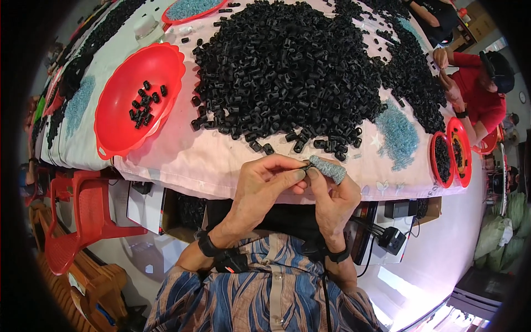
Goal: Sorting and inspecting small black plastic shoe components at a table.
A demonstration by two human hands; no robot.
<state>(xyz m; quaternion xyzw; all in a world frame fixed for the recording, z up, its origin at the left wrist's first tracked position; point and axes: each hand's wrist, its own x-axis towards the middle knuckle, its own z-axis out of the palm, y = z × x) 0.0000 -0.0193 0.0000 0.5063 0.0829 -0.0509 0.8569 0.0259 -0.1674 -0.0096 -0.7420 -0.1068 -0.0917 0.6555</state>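
Observation:
At the near edge of the table my two hands meet, fingertip to fingertip. My left hand (pixel 257 185) is closed, its thumb and forefinger pinching a small black plastic part (pixel 307 164). The thumb of my right hand (pixel 336 203) presses against the same part, its fingers curled closed. On my right forefinger is a grey knitted finger cover (pixel 328 169). Most of the part is hidden by the fingertips. Just beyond my hands lies a large heap of short black plastic tubes (pixel 287 72), with loose ones at its near edge.
A red scalloped bowl (pixel 110 105) at left holds several black parts. Small pale-blue pieces (pixel 398 135) lie right of the heap. Two red dishes (pixel 466 166) sit at the right edge. A co-worker in red (pixel 478 91) sits at far right. A red chair (pixel 83 216) stands left.

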